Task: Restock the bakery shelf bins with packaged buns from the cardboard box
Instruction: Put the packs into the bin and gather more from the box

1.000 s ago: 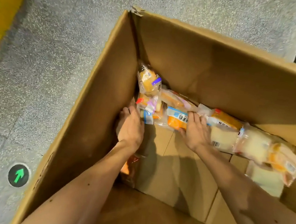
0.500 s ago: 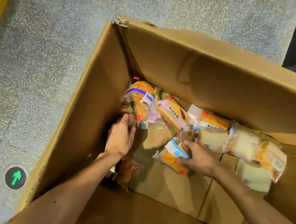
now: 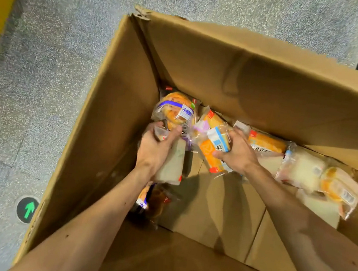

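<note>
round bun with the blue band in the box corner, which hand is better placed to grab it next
Left, probably. The left hand sits beside the round bun, while the right hand is farther off, across the orange pack it grips. But the left holds a pale pack.

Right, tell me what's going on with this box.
A person is reaching with both arms into a large open cardboard box on a speckled floor. The left hand grips a pale wrapped bun near the box's left wall; the right hand grips an orange pack with a blue label. More packs, among them a round bun with a blue band, lie along the far wall. Both held packs are low inside the box; no shelf is in view.
</note>
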`<state>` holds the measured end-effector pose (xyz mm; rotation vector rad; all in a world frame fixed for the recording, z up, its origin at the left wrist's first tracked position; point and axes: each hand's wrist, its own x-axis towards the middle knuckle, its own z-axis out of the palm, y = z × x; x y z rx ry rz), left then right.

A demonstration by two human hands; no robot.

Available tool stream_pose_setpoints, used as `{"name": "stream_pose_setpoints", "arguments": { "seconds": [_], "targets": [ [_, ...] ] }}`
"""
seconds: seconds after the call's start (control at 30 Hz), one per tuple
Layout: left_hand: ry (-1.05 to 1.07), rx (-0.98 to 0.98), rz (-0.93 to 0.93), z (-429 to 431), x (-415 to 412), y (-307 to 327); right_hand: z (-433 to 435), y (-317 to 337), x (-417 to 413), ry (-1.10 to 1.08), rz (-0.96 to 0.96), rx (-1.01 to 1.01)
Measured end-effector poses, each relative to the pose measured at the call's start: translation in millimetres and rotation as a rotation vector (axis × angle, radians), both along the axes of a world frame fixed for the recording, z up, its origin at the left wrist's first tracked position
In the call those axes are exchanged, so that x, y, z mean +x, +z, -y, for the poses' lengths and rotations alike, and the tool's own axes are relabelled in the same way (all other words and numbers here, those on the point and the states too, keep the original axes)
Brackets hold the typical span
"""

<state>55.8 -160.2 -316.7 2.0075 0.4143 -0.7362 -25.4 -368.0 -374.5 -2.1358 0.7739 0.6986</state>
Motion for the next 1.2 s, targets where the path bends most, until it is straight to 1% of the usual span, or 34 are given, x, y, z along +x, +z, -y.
{"name": "stream_pose_setpoints", "arguments": {
  "seconds": [0.07,0.13,0.2,0.3,0.37,0.43,0.5,0.57,0.63,0.73,0.83,0.9,0.93,1.0,1.1,1.2],
  "targets": [
    [-0.033,-0.055,-0.106,1,2,-13,-3,-3,0,-0.106,0.051,-0.012],
    [-0.103,0.024,-0.143,2,5,-24,1,-4,0,-0.16,0.025,0.008],
    [-0.101,0.114,-0.147,5,11,-34,6,-6,-2,-0.103,-0.051,0.04],
    [-0.058,0.148,-0.159,9,17,-43,8,-5,-5,-0.05,-0.071,0.113],
    [-0.045,0.135,-0.21,6,14,-46,7,0,-10,-0.049,-0.083,0.146],
    [-0.027,0.09,-0.279,0,8,-44,5,8,-18,-0.039,-0.101,0.132],
    [-0.03,0.091,-0.308,-8,-2,-38,3,19,-29,-0.046,-0.092,0.124],
    [-0.06,0.116,-0.308,-16,-14,-30,3,33,-41,-0.09,-0.065,0.166],
    [-0.09,0.125,-0.307,-19,-25,-13,4,53,-55,-0.209,-0.052,0.292],
    [-0.152,0.085,-0.31,-18,-39,23,8,84,-86,-0.37,-0.101,0.473],
    [-0.253,-0.011,-0.298,-9,-54,67,11,114,-129,-0.509,-0.141,0.57],
    [-0.347,-0.037,-0.279,-3,-60,88,11,131,-154,-0.604,-0.141,0.66],
    [-0.416,-0.039,-0.266,6,-70,109,12,153,-176,-0.673,-0.109,0.681],
    [-0.528,-0.038,-0.246,15,-81,134,13,170,-202,-0.799,-0.051,0.708],
    [-0.76,-0.026,-0.169,40,-113,180,16,208,-262,-1.005,0.106,0.734],
    [-0.96,-0.081,-0.133,72,-162,238,15,250,-316,-1.122,0.294,0.755]
  ]
}}
